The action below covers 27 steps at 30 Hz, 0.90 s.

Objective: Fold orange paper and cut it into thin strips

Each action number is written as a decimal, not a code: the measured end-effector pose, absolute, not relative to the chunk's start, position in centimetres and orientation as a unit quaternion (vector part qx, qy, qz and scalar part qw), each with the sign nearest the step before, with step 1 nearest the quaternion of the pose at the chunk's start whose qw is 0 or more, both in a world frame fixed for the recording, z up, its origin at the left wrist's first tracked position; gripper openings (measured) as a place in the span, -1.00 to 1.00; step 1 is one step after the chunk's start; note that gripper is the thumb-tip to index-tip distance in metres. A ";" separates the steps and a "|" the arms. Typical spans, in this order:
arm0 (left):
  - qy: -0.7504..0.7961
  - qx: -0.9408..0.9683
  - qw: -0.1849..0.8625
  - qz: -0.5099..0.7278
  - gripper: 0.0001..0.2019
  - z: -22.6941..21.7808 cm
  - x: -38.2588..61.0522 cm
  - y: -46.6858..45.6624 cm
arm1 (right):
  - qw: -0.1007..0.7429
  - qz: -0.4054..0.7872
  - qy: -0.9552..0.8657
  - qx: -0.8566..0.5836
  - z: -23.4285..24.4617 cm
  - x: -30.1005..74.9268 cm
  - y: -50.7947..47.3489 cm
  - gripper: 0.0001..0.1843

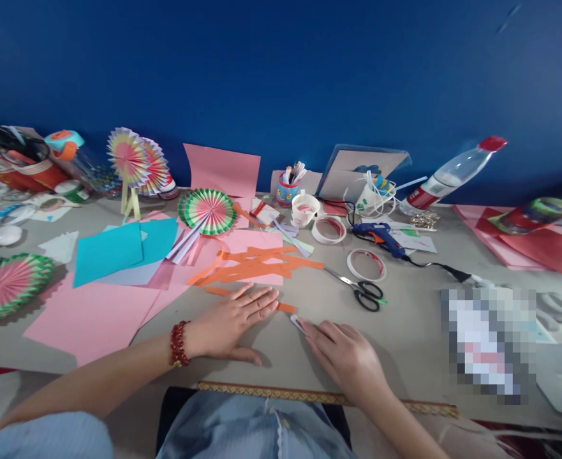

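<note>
My left hand [230,322] lies flat on the table with its fingers spread, pressing on an orange paper strip [286,308] whose end sticks out past the fingertips. A red bead bracelet [179,343] is on that wrist. My right hand [340,350] is closed around a small white tool [298,324], mostly covered by the fingers, so its kind is unclear. The tool's tip is beside the strip's end. Just beyond the hands lies a loose heap of orange paper strips [256,262]. Black-handled scissors [367,295] rest to the right of it, blades toward the strips.
Pink sheets [94,319] and turquoise paper [108,255] cover the left side. A green-and-pink paper fan [208,212] lies behind the strips. Tape rolls [367,264], a blue glue gun [381,237] with its cable, and a tilted plastic bottle [453,175] stand toward the right.
</note>
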State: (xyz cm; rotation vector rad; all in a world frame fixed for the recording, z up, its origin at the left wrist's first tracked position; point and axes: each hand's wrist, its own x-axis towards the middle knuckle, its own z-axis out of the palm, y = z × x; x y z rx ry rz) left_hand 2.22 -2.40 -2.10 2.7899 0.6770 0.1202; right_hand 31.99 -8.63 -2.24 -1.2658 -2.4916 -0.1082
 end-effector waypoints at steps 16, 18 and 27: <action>0.231 0.962 0.139 0.035 -0.02 -1.9 2.2 -2.3 | 0.168 -0.018 -0.892 -0.420 -2.3 33.0 -8.4 -0.67; 0.233 0.962 0.139 0.034 -0.02 -1.9 2.2 -2.3 | 0.162 -0.021 -0.892 -0.421 -2.2 32.9 -8.4 -0.67; 0.231 0.962 0.140 0.040 -0.01 -2.2 2.2 -2.3 | 0.170 0.003 -0.892 -0.419 -2.3 32.7 -8.5 -0.68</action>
